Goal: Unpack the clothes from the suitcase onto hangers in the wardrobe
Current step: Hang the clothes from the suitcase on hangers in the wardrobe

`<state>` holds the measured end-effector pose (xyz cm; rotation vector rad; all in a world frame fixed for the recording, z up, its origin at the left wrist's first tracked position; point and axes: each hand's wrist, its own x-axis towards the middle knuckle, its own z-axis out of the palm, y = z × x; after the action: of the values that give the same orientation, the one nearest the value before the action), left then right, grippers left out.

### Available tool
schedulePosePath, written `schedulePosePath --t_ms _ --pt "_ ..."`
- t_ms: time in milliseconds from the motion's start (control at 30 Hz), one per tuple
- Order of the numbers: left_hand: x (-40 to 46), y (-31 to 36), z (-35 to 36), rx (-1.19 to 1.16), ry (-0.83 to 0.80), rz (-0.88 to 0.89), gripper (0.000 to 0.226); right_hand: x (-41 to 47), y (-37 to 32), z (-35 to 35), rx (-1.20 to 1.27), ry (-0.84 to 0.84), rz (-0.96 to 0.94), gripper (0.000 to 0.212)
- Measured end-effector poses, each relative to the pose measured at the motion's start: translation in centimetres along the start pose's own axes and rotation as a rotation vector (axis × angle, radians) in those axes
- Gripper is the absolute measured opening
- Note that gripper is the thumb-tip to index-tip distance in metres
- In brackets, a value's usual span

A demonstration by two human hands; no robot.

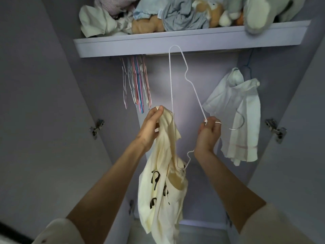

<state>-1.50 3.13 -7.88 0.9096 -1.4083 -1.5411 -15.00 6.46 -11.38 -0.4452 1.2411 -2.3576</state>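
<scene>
Left hand (151, 124) pinching cream top (163, 184) mid-frame, right hand (208, 132) clenched on white hanger (177, 95) neck, long axis running upward, lower end tucked in neckline.

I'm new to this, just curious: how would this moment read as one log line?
step: hangering | left hand: pinches cream shirt | right hand: grips white hanger | hanger end inside shirt | rail: not yet
</scene>
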Motion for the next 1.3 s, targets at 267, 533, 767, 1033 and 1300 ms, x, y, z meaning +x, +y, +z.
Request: schedulePosePath --t_ms 267,533,767,1033,1300 --pt "0.4 1.7 -0.1 -0.267 0.062 0.075 0.037 -2.1 2.3 -0.3 0.125 0.097 0.298 0.030" --pt "0.2 2.0 -2.1 -0.346 0.107 0.097 0.016 -0.9 0.6 1.5 0.017 -0.007 0.215 0.032" --pt "0.0 1.8 -1.9 -0.310 0.048 0.095 0.006 -1.3 -1.4 3.6 0.069 -0.058 0.032 0.031" --pt "0.5 3.3 -2.1 -0.440 -0.035 0.178 0.009 -1.1 2.9 0.6 -0.141 -0.131 0.040 0.031" --pt "2.0 4.2 -5.2 -0.398 0.318 0.212 0.035 1.0 4.4 -2.8 -0.524 -0.216 -0.113 0.037"
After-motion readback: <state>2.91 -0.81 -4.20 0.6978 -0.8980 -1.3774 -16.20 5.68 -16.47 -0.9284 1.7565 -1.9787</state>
